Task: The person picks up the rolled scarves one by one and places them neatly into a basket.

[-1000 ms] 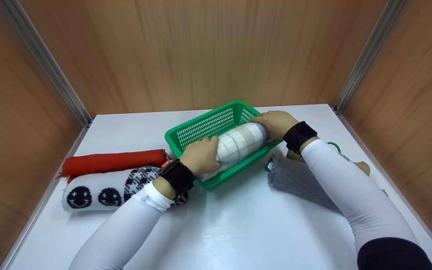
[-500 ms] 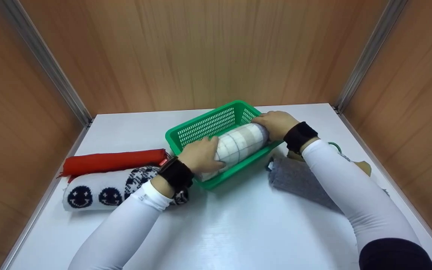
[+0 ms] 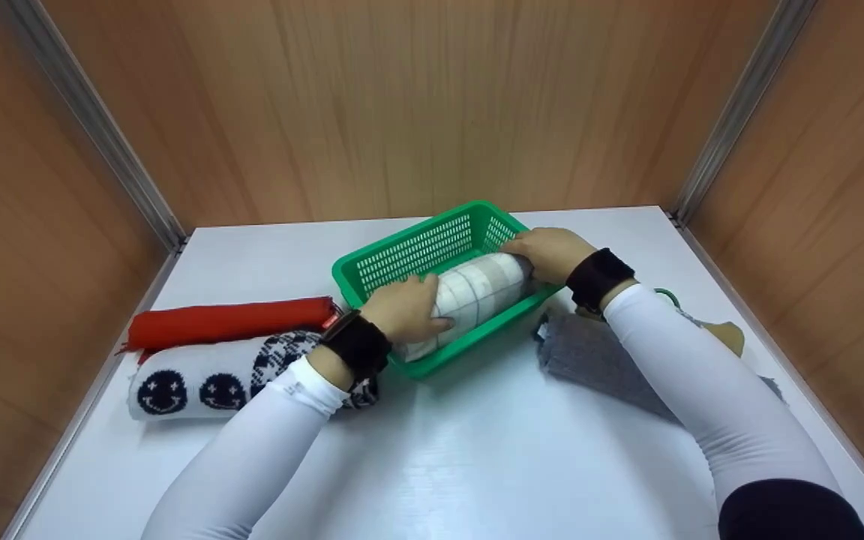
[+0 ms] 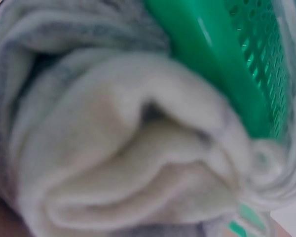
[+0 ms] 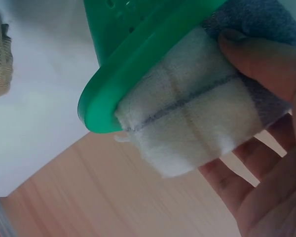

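Note:
A rolled, checked white-and-grey scarf (image 3: 477,289) lies slantwise along the near side of a green plastic basket (image 3: 415,247). My left hand (image 3: 402,309) grips the roll's near-left end. At the far-right end my right hand (image 3: 550,253) holds the roll; in the right wrist view its thumb (image 5: 256,59) lies on the cloth and the fingers are beneath. The left wrist view is filled by the roll's blurred folded end (image 4: 118,143), next to the basket wall (image 4: 212,59); the left fingers are hidden there.
Left of the basket lie a red rolled cloth (image 3: 229,322) and a white roll with black smiley faces (image 3: 184,386). A grey folded cloth (image 3: 597,364) and a tan item (image 3: 728,336) lie partly under the right forearm. Wooden walls (image 3: 432,105) enclose the white table.
My right hand has sunk slightly, and the roll's right end sits a little lower in the basket. The left hand keeps its place on the other end.

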`<state>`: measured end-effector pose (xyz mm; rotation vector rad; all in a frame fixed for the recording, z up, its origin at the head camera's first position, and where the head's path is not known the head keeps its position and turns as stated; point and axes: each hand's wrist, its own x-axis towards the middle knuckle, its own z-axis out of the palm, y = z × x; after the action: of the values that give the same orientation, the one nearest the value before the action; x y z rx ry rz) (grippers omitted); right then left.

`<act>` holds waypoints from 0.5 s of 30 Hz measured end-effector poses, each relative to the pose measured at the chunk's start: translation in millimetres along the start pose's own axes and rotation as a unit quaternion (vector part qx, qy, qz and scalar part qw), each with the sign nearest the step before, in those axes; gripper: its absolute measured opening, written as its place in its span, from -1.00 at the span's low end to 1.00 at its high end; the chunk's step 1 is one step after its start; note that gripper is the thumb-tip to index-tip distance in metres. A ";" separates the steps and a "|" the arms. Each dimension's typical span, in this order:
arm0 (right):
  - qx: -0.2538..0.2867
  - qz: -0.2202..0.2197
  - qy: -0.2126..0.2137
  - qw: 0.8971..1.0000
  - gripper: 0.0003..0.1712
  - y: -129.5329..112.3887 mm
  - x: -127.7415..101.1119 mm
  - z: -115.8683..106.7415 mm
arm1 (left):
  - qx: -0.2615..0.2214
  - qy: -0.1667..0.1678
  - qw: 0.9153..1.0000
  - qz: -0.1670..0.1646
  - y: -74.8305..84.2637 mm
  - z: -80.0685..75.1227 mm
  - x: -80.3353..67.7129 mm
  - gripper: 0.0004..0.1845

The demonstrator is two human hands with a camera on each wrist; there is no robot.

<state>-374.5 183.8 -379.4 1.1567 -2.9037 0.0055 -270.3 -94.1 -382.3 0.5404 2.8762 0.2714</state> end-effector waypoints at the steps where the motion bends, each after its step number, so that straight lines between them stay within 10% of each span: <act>1: 0.000 0.000 0.001 1.000 -0.31 0.1 -0.4 0.2 | -0.001 -0.001 1.000 0.002 0.4 0.2 0.6 -0.18; 15: 0.011 0.010 -0.019 1.000 -0.25 1.3 2.9 3.3 | -0.007 -0.067 0.998 -0.015 1.9 3.2 11.3 -0.03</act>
<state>-377.5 182.7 -382.6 1.1427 -2.9550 0.0161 -279.2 -87.7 -386.8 0.4921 2.7484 0.2420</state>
